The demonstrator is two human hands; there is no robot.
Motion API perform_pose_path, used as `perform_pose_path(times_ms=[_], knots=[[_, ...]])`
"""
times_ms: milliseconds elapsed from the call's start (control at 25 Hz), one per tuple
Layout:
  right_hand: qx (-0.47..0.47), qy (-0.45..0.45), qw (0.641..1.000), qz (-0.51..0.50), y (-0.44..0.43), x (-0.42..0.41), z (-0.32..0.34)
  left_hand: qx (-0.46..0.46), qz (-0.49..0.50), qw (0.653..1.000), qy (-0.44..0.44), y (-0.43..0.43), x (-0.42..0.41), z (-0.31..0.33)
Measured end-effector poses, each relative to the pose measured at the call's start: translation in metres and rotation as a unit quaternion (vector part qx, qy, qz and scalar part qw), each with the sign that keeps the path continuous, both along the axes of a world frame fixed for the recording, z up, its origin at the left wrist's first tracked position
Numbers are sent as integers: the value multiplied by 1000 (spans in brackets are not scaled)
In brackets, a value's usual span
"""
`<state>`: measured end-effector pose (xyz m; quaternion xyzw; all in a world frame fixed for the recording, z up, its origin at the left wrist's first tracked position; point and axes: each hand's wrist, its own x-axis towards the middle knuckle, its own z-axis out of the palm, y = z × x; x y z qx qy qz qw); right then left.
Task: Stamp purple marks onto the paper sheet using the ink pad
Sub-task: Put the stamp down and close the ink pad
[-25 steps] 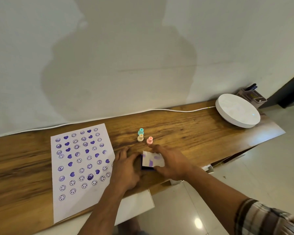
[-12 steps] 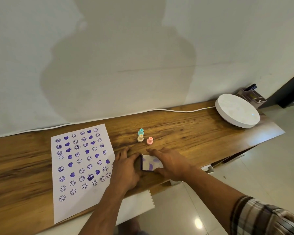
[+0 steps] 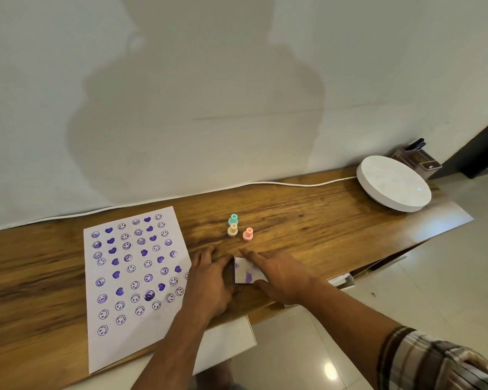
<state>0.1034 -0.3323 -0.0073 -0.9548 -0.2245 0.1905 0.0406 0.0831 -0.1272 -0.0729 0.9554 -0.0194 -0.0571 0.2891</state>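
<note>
Ink pad [image 3: 247, 273]: small square case, white lid smeared with purple, lying on the wooden table [image 3: 307, 220] near its front edge, between the two hands. Dark side of the case shows at the left edge of the lid.

Left hand [image 3: 209, 280]: palm down on the table, fingers stretched forward and loosely spread, thumb side against the left side of the ink pad. Grip flat, not closed around anything.

Right hand [image 3: 279, 274]: laid over the right part of the lid, fingers extended and pointing left-forward, thumb tucked below the near edge of the case. Grip likewise flat and spread, pressing on the lid rather than pinching it. Plaid sleeve [image 3: 434, 358] at bottom right.

Paper sheet [image 3: 135, 277]: white, left of the hands, its right edge touching or just under the left hand. Covered with rows of purple smiley faces and solid hearts; near end overhangs the table edge.

Three small stamps stand upright just beyond the hands: teal stamp [image 3: 233, 219] farthest back, cream stamp [image 3: 232, 230] right in front of it, pink stamp [image 3: 248, 234] beside them to the right.

Further out: white round device [image 3: 393, 182] at the table's right end, with a white cable [image 3: 293, 183] running along the wall; a brown pen holder [image 3: 417, 159] behind it. White wall behind carries the person's shadow.
</note>
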Motion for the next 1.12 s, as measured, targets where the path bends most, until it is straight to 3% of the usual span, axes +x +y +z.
perform_pose_path(times_ms=[560,760,840,920,1000,1120], knots=[[-15,-30,999,43,4,-12,-2,3,-15,1000,11,7,-18,13],[152,-123,981,-9,32,-22,16,-28,-13,999,34,24,-21,31],[250,-143,952,-107,67,-21,22,-71,26,997,23,47,-18,42],[296,-96,923,-226,106,-14,23,-76,112,991,5,73,-14,52],[274,-38,925,-260,143,-7,19,-33,175,984,5,100,-12,58],[169,-10,963,-210,180,-4,13,78,191,977,59,139,-17,58]])
